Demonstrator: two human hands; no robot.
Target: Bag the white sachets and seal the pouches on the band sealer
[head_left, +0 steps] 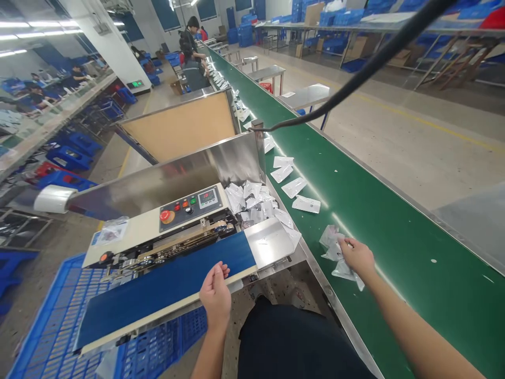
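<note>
Over the near edge of the sealing machine's blue belt [169, 279], my left hand [216, 295] has its fingers curled in, thumb against them, and no pouch shows in it. My right hand [358, 257] reaches over the green conveyor belt [398, 247], fingertips pinched on a small clear-and-white plastic pouch [334, 251]. Another pouch [344, 270] lies partly under that hand. Several more pouches [306, 204] lie in a line farther up the conveyor. A heap of pouches [256, 202] sits at the machine's far right end, beside a bare metal plate [270, 242].
The machine's control panel [189, 208] has a red knob and a lit display. A metal guard [177, 168] stands behind it. Blue crates [158, 347] are below. A black cable [347, 89] hangs across the upper right. Co-workers [193, 66] are farther along the conveyor.
</note>
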